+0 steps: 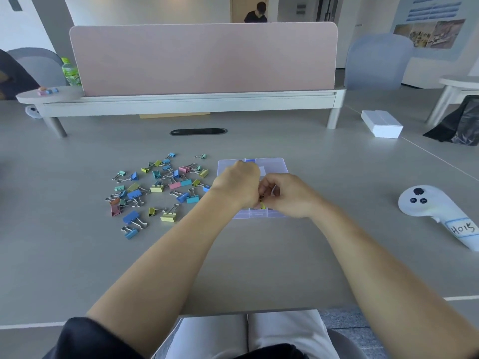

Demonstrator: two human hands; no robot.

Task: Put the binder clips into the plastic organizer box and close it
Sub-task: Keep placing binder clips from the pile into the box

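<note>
A clear plastic organizer box (277, 165) lies on the grey table ahead of me, mostly covered by both hands. My left hand (237, 183) is curled over the box's left half. My right hand (283, 194) is curled beside it, and the fingers of the two meet over the box. A small yellow binder clip (263, 205) shows between the fingers, low at the box's near edge. Which hand pinches it I cannot tell for sure. Several coloured binder clips (158, 187) lie scattered on the table left of the box.
A white handheld controller (427, 203) with a label lies at the right. A white box (382, 124) sits at the back right. A pink divider screen (204, 58) stands behind a black cable slot (198, 131). A person sits beyond the screen.
</note>
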